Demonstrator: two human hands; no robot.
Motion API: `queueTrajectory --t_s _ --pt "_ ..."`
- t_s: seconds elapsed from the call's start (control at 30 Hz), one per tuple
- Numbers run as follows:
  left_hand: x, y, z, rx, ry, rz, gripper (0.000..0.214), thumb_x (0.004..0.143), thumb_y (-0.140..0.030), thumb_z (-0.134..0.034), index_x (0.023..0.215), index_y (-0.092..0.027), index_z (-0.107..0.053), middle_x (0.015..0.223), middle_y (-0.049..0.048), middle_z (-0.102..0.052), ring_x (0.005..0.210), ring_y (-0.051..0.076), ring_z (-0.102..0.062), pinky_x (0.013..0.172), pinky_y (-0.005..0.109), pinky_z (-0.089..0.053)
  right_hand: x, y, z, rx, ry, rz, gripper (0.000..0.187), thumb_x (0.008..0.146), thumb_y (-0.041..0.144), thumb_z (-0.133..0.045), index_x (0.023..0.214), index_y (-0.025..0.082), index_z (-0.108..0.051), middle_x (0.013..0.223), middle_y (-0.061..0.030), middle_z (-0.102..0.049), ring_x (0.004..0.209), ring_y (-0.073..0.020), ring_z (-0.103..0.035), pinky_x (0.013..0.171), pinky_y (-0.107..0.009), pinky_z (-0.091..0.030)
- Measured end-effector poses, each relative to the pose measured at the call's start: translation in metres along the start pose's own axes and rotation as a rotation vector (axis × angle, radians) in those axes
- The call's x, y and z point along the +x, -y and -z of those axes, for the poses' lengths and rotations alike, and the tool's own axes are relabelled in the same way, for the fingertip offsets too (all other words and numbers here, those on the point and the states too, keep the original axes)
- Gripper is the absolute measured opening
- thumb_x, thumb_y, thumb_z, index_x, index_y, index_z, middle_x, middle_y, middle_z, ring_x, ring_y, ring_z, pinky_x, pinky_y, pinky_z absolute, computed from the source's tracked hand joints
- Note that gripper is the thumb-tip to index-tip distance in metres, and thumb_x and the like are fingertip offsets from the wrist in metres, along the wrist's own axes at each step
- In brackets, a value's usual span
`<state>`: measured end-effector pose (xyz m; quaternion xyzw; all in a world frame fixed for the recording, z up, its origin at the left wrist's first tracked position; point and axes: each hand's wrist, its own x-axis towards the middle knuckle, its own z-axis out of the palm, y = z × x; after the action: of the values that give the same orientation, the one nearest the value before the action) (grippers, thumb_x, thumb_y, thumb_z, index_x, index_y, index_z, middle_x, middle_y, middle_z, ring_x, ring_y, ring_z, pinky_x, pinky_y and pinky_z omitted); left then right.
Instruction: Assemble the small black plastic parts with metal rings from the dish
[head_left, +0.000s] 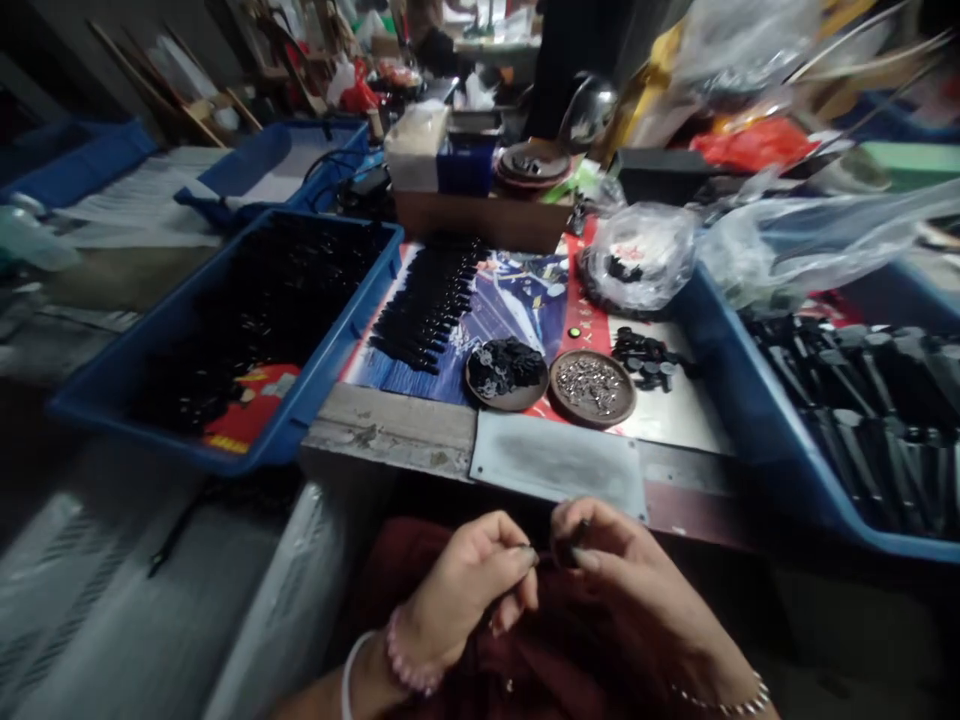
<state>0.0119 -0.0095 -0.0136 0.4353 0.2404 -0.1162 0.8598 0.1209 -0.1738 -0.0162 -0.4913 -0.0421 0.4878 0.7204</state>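
Note:
Low in front of the bench edge, my left hand (484,572) is closed in a pinch; whatever sits between its thumb and forefinger is too small and dark to name. Close beside it, my right hand (622,560) grips a small black part (577,545) between thumb and fingers. On the bench beyond lie a dish of small black parts (507,370) and a brown dish of small shiny metal pieces (592,387). Several black round-headed parts (646,358) lie loose to the right of the dishes. A row of long black pieces (431,305) is laid out behind.
A blue bin (289,440) with black pieces stands at left. Another blue bin (795,480) at right holds long black parts with round ends. A pale plate (559,462) lies at the bench's front edge. Behind are a plastic-wrapped bowl (637,260) and a cardboard box (480,220).

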Motion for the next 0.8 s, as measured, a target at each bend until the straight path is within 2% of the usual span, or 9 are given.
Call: queueTrajectory --t_s 0.1,0.23,0.43,0.7,0.8 --pt "-0.002 0.0 -0.003 -0.026 0.025 0.006 0.032 0.082 -0.043 -0.071 0.082 -0.016 -0.052 0.061 -0.001 -0.064 0.037 0.003 -0.043 0.036 0.014 -0.027 0.003 -0.016 -0.019 0.178 0.027 -0.05 0.024 0.071 0.032 -0.085 0.083 0.02 -0.067 0.09 -0.0004 -0.056 0.07 -0.0127 -0.058 0.061 -0.025 -0.05" --pt "-0.008 0.002 0.0 -0.048 0.009 -0.003 0.033 0.082 -0.043 -0.071 0.083 -0.016 -0.052 0.062 -0.0013 -0.064 0.037 0.003 -0.043 0.036 0.014 -0.028 0.01 -0.023 -0.022 0.283 0.012 0.002 0.02 0.074 0.033 -0.082 0.082 0.019 -0.07 0.083 -0.0011 -0.059 0.067 -0.0127 -0.057 0.062 -0.025 -0.049" --pt "-0.012 0.006 0.001 -0.019 0.001 0.001 0.031 0.083 -0.042 -0.07 0.084 -0.016 -0.052 0.063 -0.0013 -0.064 0.039 0.003 -0.044 0.037 0.013 -0.029 0.01 -0.019 -0.023 0.256 -0.102 -0.065 0.023 0.075 0.035 -0.082 0.087 0.017 -0.073 0.07 -0.0013 -0.06 0.056 -0.0089 -0.05 0.053 -0.018 -0.043" --pt "-0.013 0.011 0.005 0.043 -0.011 -0.036 0.029 0.086 -0.042 -0.067 0.086 -0.016 -0.053 0.066 -0.0015 -0.064 0.041 0.003 -0.044 0.039 0.014 -0.03 0.008 -0.02 -0.034 0.229 -0.142 -0.015 0.024 0.074 0.035 -0.083 0.087 0.018 -0.073 0.064 -0.0008 -0.058 0.056 -0.0101 -0.051 0.051 -0.018 -0.045" --pt "-0.014 0.011 0.007 0.052 -0.017 -0.051 0.028 0.087 -0.041 -0.066 0.086 -0.016 -0.052 0.066 -0.0014 -0.064 0.042 0.003 -0.045 0.04 0.014 -0.03 0.01 -0.024 -0.03 0.185 -0.215 -0.004 0.026 0.073 0.038 -0.083 0.084 0.019 -0.069 0.052 0.0046 -0.047 0.044 -0.0063 -0.038 0.041 -0.015 -0.034"
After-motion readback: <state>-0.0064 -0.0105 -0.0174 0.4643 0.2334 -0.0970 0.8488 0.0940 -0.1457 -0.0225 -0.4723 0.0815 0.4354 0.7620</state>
